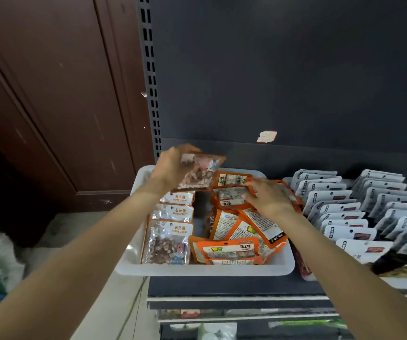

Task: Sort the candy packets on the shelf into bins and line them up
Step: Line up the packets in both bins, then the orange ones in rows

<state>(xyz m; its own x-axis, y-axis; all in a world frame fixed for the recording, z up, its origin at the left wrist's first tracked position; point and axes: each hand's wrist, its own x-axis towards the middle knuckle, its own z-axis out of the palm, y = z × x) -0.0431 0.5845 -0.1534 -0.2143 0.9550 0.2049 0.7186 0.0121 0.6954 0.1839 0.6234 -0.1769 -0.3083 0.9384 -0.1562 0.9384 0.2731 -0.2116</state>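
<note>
- Pinching a clear stone candy packet (198,174) by its upper edge, the left hand (173,168) is holding it in the air above the far left corner of the white bin (205,269), fingers curled over the top.
- Hanging slanted, that packet is running its long axis from upper right down to lower left, with brownish candies showing through the film; its print is blurred.
- Resting on the orange packets (236,231) heaped in the bin's right half, the right hand (270,196) is curling its fingers around the edge of one near the back; whether it is truly gripping cannot be told.
- Lying in a row along the bin's left side, three clear packets (170,227) are overlapping front to back, headers facing the far end and reading "STONE CANDY" under Chinese characters.
- Showing at the front of the heap, one orange label is reading "SUGAR" beside Chinese characters.
- Standing in leaning rows just right of the bin, grey-white packets (349,212) are filling the dark shelf (222,285).
</note>
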